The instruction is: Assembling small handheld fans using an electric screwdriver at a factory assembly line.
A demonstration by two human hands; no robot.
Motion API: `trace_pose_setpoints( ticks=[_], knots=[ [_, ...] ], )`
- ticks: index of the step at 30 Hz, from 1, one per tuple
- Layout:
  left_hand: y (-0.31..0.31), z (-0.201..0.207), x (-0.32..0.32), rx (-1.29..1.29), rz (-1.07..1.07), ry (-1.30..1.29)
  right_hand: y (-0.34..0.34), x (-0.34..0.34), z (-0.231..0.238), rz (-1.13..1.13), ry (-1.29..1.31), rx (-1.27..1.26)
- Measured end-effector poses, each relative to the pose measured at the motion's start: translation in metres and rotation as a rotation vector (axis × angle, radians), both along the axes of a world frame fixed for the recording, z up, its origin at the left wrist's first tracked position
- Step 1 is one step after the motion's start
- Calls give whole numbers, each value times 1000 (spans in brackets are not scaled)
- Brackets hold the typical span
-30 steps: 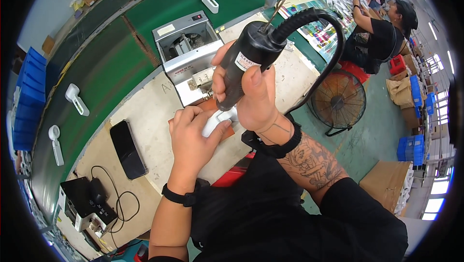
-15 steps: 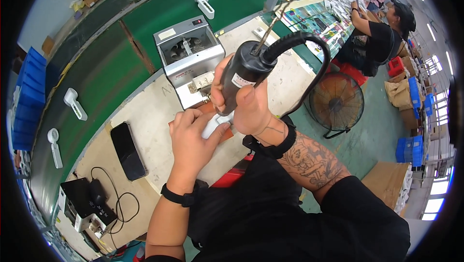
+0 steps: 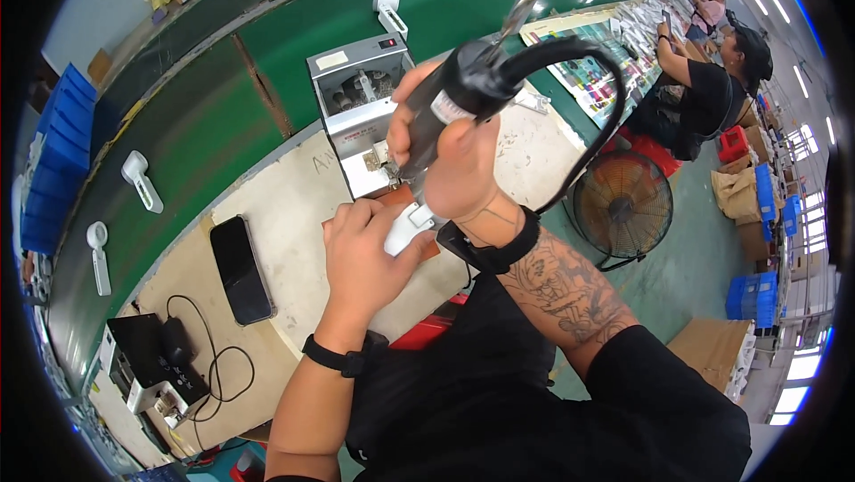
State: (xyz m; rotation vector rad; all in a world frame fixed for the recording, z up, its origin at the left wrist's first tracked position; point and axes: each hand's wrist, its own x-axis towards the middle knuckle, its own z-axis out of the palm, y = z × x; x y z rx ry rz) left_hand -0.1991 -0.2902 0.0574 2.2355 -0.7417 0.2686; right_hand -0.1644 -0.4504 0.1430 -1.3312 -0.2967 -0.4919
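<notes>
My right hand (image 3: pixel 459 170) wraps round a black electric screwdriver (image 3: pixel 454 95), which hangs from above and trails a thick black cable. The driver leans, its lower end just over a white plastic part (image 3: pixel 408 229). My left hand (image 3: pixel 361 246) holds that part down with fingers and thumb on an orange-brown pad (image 3: pixel 430 251). Whether the bit touches the part is hidden by my right hand. Just beyond both hands stands a grey screw feeder (image 3: pixel 363 130) with its top open and loose screws inside.
Along the far side runs a green conveyor belt (image 3: pixel 200 135) carrying several white handheld pieces. A black phone (image 3: pixel 241 270) and a small device with a cable (image 3: pixel 147 366) lie on the bench at left. A floor fan (image 3: pixel 622 208) and a co-worker (image 3: pixel 712 81) are at right.
My right hand and the screwdriver have risen slightly, and the driver tilts more. More of the white part shows between my hands. The whole view has shifted a little.
</notes>
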Motion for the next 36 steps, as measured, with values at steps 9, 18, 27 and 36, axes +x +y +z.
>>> trace_pose_setpoints(
  ticks=[9,18,27,36],
  knots=[
    [0,-3,0,4,12,-28,-11,-30,3,37,101,5],
    [-4,-1,-3,18,19,6,-27,-53,-1,13,107,-41],
    [-4,-1,-3,26,15,-14,-19,-59,-27,133,73,236],
    [-4,1,-8,35,1,-34,-20,-66,-15,15,116,71]
  ],
)
